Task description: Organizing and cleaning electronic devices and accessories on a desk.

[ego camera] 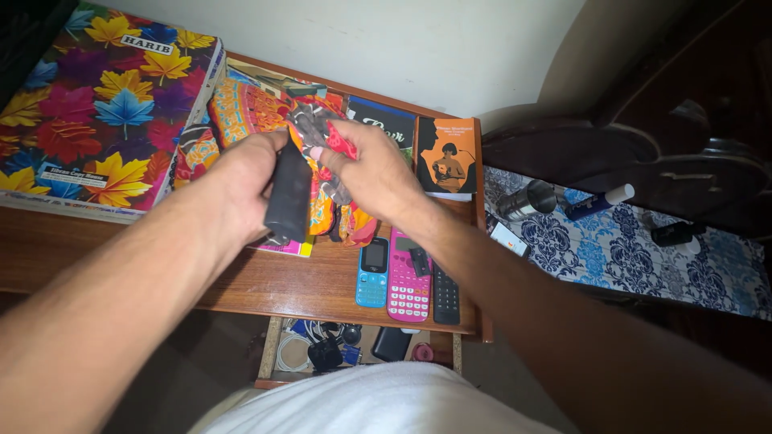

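black, a cylindrical object [288, 193] stands nearly upright in the clenched left hand [241, 181], above the wooden desk [265, 281]. just right of it, the right hand [374, 173] pinches patterned cloth [326, 145] between its fingertips.

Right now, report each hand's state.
Left hand: closed around a dark cylinder.
Right hand: pinching the patterned cloth.

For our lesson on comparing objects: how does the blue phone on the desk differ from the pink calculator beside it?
The blue phone is shorter and narrower than the pink calculator. The phone is light blue with a dark screen; the calculator is bright pink with rows of pale keys. A small dark object lies on the calculator, while nothing lies on the phone. Both lie flat, side by side, near the wooden desk's front edge.
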